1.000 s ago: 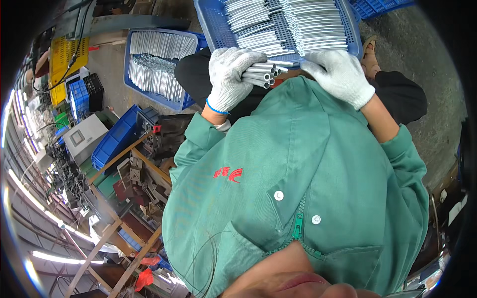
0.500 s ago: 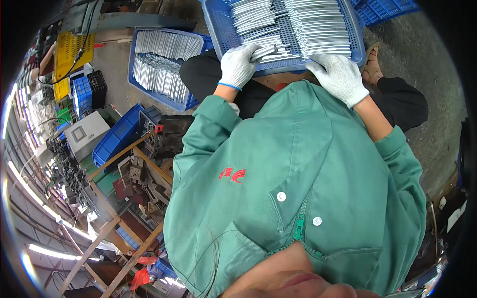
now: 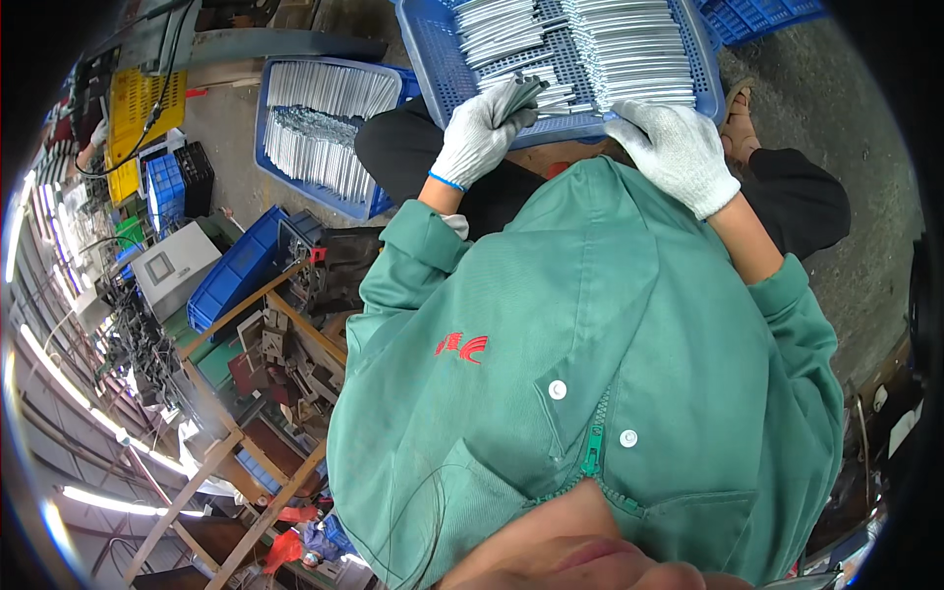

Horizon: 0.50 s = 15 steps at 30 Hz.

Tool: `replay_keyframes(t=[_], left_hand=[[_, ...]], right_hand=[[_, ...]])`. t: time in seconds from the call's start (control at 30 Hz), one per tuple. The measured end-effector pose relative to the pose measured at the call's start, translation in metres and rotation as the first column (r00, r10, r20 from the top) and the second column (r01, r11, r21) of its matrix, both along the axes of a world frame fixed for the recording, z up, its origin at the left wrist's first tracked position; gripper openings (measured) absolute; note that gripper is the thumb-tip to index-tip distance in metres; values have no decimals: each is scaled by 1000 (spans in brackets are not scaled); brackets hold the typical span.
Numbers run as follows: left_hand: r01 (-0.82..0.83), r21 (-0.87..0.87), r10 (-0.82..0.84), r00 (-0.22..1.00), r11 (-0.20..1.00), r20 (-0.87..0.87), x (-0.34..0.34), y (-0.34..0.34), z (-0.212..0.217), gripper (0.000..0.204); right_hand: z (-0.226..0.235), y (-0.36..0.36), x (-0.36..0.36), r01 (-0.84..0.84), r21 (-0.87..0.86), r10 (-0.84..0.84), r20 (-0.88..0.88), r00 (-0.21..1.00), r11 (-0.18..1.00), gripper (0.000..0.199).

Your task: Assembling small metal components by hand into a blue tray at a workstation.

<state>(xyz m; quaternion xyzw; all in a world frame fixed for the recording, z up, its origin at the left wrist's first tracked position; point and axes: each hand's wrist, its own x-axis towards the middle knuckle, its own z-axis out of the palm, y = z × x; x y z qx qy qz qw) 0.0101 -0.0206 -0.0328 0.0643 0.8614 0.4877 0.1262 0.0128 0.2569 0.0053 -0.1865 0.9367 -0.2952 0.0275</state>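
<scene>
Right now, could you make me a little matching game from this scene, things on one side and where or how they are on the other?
Things:
1. left hand
2. right hand
3. near tray
4. second tray

States:
A. lies on the floor to the person's left, filled with metal strips
B. grips a bundle of metal strips
C. rests on the tray's near rim
D. sits before the knees

Pairs: 1-B, 2-C, 3-D, 4-A

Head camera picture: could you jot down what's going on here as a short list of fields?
Left hand: white-gloved left hand gripping a bundle of metal tubes over the blue crate
Right hand: white-gloved right hand resting on the crate's near edge
Crate contents: rows of silvery tubes
Clothing: green jacket
To the person's left: second blue crate of similar parts on the floor
</scene>
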Motion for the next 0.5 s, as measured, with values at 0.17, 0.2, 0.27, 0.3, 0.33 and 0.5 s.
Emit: replay_keyframes(t=[0.17, 0.2, 0.27, 0.3, 0.33, 0.5], left_hand=[[22, 43, -21, 1000, 999, -16, 6, 3, 11, 20], [31, 50, -29, 999, 998, -42, 6, 4, 12, 19], [50, 63, -44, 995, 997, -95, 7, 6, 13, 17], [59, 69, -51, 991, 996, -121, 7, 7, 13, 17], [60, 69, -52, 991, 996, -121, 7, 8, 14, 17], [72, -129, -109, 945, 989, -309, 9, 10, 19, 17]], right_hand=[[3, -1, 1, -63, -65, 59, -69, 996, 996, 35], [4, -2, 1, -68, -50, 64, -69, 996, 996, 35], [5, -2, 1, -77, -20, 75, -69, 995, 997, 35], [5, -2, 1, -82, -5, 81, -70, 994, 997, 35], [5, -2, 1, -81, -5, 81, -70, 994, 997, 35], [1, -1, 1, -61, 21, 62, -61, 996, 998, 34]])
